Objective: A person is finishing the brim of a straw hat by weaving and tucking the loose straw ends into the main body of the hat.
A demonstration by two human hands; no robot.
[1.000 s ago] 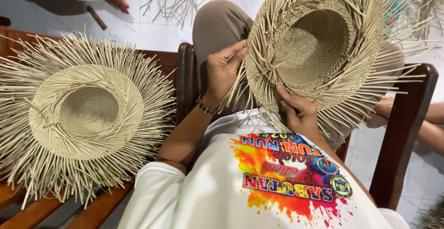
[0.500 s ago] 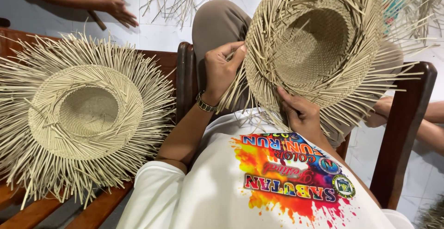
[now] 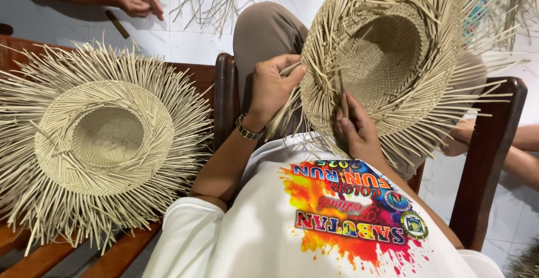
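Held tilted over the lap, unfinished straw hat (image 3: 387,64) with its brim edge toward both hands: left hand (image 3: 272,87) pinching loose brim strands, right hand (image 3: 356,129) apparently clamped on an upright strand, equally near, second straw hat (image 3: 104,137) well apart on the wooden bench (image 3: 33,258).

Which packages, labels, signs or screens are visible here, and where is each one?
Printed design on the white shirt: bottom centre, below the hands; a red, orange and yellow splash with multicoloured lettering and two small round emblems.
No packages, signs or screens are in view.
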